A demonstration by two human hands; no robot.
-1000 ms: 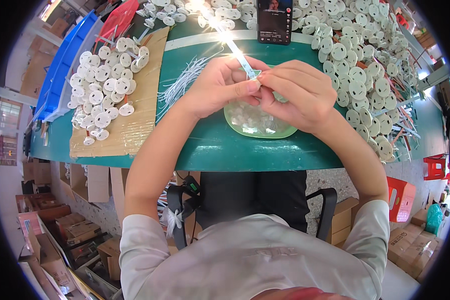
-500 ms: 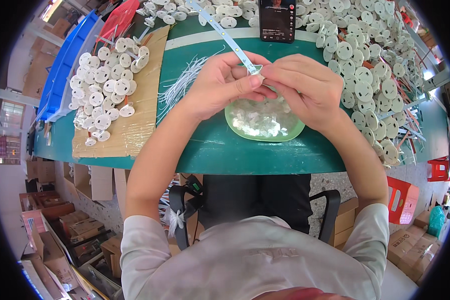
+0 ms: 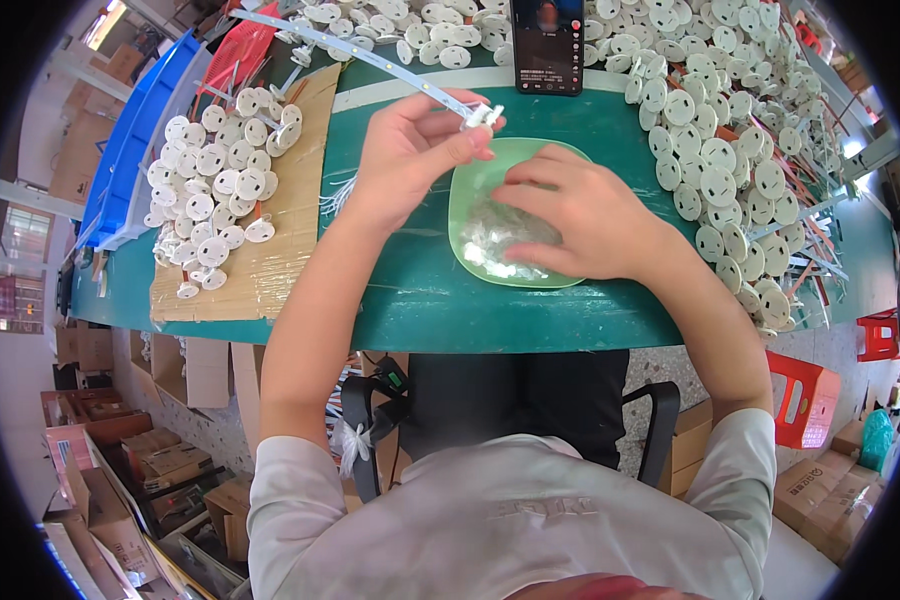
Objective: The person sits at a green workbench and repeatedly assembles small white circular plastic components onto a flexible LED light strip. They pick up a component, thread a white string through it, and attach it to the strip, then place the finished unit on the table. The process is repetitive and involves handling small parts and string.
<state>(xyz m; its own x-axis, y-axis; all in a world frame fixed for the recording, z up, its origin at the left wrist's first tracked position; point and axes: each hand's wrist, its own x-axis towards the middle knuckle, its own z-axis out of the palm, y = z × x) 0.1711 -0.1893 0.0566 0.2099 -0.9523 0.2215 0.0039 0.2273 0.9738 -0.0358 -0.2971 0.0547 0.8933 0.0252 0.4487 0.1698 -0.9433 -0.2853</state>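
Observation:
A long, thin pale-blue LED strip (image 3: 370, 60) reaches up and to the left from my left hand (image 3: 412, 160). Thumb and fingers pinch its lower end, where a small white piece (image 3: 483, 116) sits. My right hand (image 3: 582, 215) is over the light green bowl (image 3: 463, 180), its fingers spread and the tips down among small, clear, shiny pieces (image 3: 495, 240). Whether those fingertips touch or grip any piece I cannot make out. Beside my left wrist lie thin white wires (image 3: 336, 196), partly hidden by the arm.
White round discs with strips lie heaped on cardboard (image 3: 290, 200) at left and in a large pile (image 3: 720, 150) at right. A phone (image 3: 548, 50) stands at the back. A blue tray (image 3: 135, 130) and red basket (image 3: 250, 50) are far left.
My right hand has left the strip's end and dropped into the green bowl. My left hand has shifted slightly left, and the strip now tilts further left.

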